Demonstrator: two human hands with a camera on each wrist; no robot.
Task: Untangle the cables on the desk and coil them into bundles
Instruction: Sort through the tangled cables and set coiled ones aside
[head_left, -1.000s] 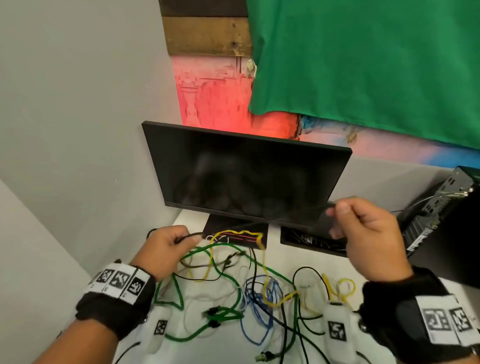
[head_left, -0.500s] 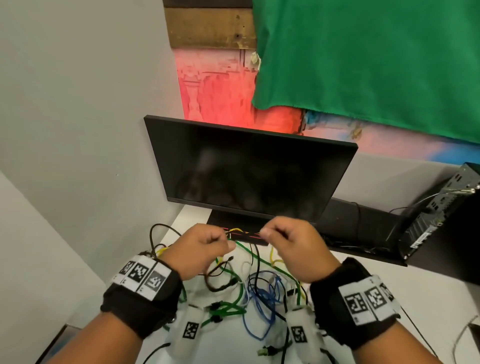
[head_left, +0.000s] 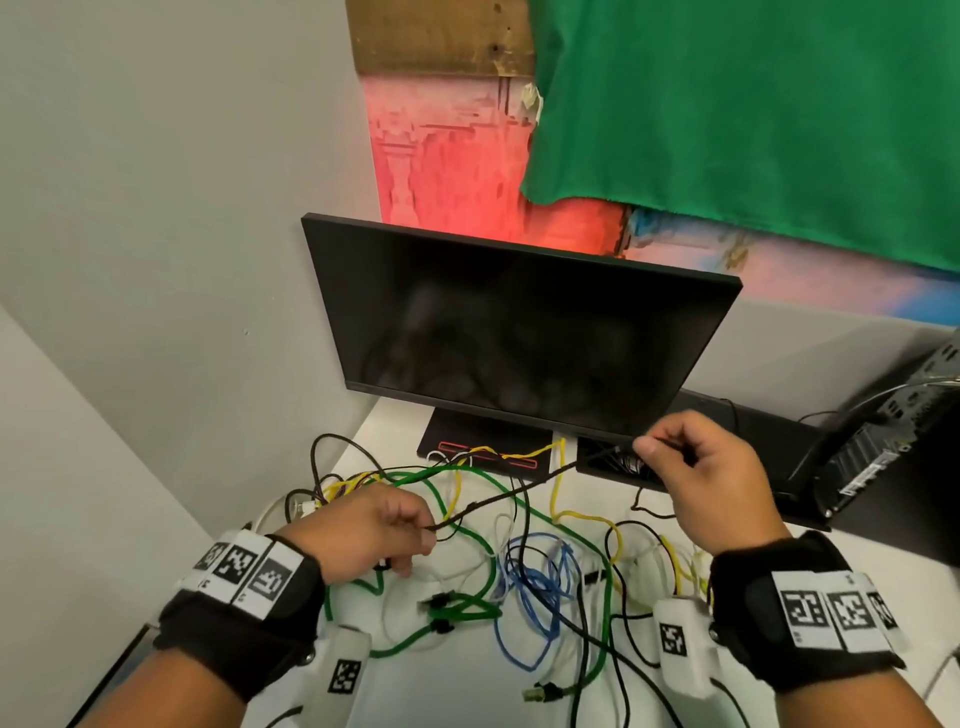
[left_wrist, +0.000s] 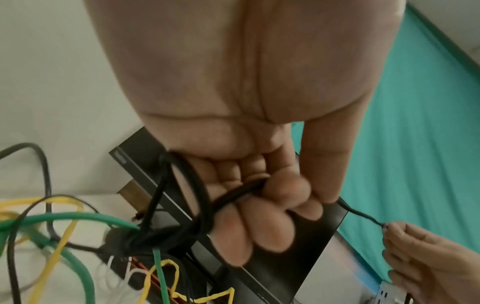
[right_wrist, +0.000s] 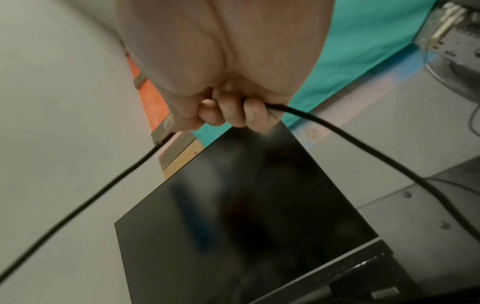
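both fists grip one black cable (head_left: 524, 488) (taut between them): left hand (head_left: 363, 530), right hand (head_left: 711, 483).

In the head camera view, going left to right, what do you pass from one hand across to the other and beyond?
left hand → black cable stretched between the hands → right hand → computer case at the right edge.

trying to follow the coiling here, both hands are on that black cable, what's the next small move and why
Probably bring the right hand back toward the left hand to lay another loop. The black cable runs taut between them, and the left wrist view shows loops of it already gathered in the left fingers, so the stretched span looks ready to fold in.
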